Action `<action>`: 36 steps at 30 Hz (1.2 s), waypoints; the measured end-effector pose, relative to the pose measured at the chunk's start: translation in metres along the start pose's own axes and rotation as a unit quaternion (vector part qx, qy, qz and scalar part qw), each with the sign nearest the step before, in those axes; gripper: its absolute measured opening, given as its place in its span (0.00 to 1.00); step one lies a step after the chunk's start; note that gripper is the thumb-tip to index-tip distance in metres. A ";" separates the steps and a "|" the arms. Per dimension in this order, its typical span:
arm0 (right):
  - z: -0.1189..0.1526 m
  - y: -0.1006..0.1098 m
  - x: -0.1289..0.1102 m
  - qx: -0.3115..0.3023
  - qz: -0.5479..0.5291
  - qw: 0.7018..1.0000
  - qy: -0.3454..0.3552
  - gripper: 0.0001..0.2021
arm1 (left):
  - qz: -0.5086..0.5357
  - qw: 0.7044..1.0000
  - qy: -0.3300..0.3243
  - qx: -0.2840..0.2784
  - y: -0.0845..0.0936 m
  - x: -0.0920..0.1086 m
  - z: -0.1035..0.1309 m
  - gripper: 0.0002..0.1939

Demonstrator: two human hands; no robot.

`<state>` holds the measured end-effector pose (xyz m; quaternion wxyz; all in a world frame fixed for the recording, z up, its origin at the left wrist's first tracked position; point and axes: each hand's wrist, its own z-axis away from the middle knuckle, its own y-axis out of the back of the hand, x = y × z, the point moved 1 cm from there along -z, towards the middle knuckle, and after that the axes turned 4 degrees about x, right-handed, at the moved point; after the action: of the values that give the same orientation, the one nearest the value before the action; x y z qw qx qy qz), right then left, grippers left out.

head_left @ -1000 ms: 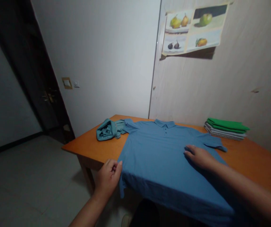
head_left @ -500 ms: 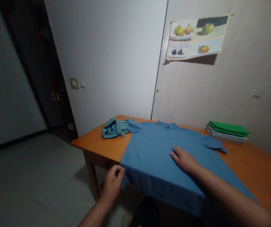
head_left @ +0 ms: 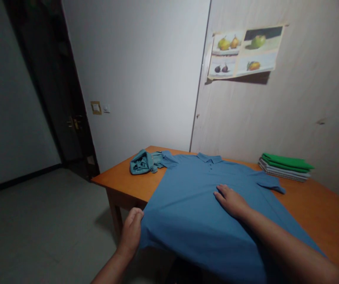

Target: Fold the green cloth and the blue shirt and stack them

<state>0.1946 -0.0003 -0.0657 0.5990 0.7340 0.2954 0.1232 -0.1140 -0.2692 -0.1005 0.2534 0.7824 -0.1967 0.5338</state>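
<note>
A blue polo shirt lies spread front side up, its collar toward the wall and its lower part hanging past the near table edge. My left hand is closed on the shirt's left side near the hem and holds that cloth stretched out beyond the table edge. On the shirt's chest my right hand rests flat, fingers stretched out, gripping nothing. Beside the shirt's left sleeve sits a crumpled teal garment.
The orange wooden table stands against the wall. At its back right is a stack of folded clothes, green on top and grey below. A fruit picture sheet hangs on the wall. A dark door is at the left.
My left hand has moved left and toward me with the shirt's side, lifting the hanging front cloth and drawing it taut. My right hand stays on the chest. The view has shifted slightly.
</note>
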 end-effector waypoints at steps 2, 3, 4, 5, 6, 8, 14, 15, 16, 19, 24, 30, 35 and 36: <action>0.000 0.000 -0.001 -0.002 0.002 1.000 -0.002 0.32 | -0.008 1.000 -0.006 -0.011 -0.001 -0.005 -0.001 0.14; 0.000 0.000 -0.002 -0.002 0.002 1.000 -0.003 0.32 | -0.011 1.000 -0.010 -0.017 -0.001 -0.007 -0.002 0.15; 0.001 0.001 -0.003 -0.001 0.000 1.000 -0.003 0.32 | -0.014 1.000 -0.016 -0.021 -0.001 -0.009 -0.003 0.15; 0.002 0.003 -0.005 -0.001 -0.003 1.000 -0.002 0.31 | -0.018 0.999 -0.021 -0.024 -0.001 -0.011 -0.004 0.16; 0.003 0.006 -0.006 0.001 -0.009 1.000 0.000 0.31 | -0.025 0.999 -0.025 -0.024 -0.001 -0.012 -0.004 0.16; 0.007 0.014 -0.011 0.006 -0.025 1.000 0.010 0.28 | -0.052 0.998 -0.030 -0.019 -0.001 -0.012 -0.006 0.17; 0.028 0.040 -0.030 0.037 -0.008 0.999 0.028 0.17 | -0.165 0.976 -0.138 0.006 -0.013 0.013 -0.017 0.14; 0.032 0.043 -0.033 0.037 -0.009 0.999 0.031 0.16 | -0.174 0.969 -0.173 0.003 -0.017 0.020 -0.019 0.13; 0.035 0.045 -0.034 0.033 -0.011 0.999 0.034 0.16 | -0.180 0.962 -0.205 -0.005 -0.022 0.028 -0.021 0.12; 0.040 0.049 -0.034 0.021 -0.021 0.999 0.031 0.16 | -0.200 0.940 -0.271 -0.047 -0.042 0.047 -0.026 0.11; 0.040 0.051 -0.021 0.040 -0.031 0.999 -0.002 0.14 | -0.234 0.915 -0.305 -0.122 -0.073 0.065 -0.030 0.11; 0.049 0.053 -0.012 0.001 -0.042 0.999 0.005 0.15 | -0.309 0.887 -0.304 -0.161 -0.081 0.064 -0.036 0.13; 0.060 0.060 -0.013 0.003 -0.061 0.998 0.023 0.13 | -0.322 0.877 -0.314 -0.171 -0.078 0.062 -0.038 0.15; 0.063 0.060 -0.014 -0.002 -0.067 0.997 0.032 0.13 | -0.326 0.874 -0.315 -0.174 -0.078 0.062 -0.038 0.15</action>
<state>0.2343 -0.0653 -0.0219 0.5980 0.7069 0.3623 0.1068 -0.0749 -0.1866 -0.0452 0.4694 0.8724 -0.0896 0.1030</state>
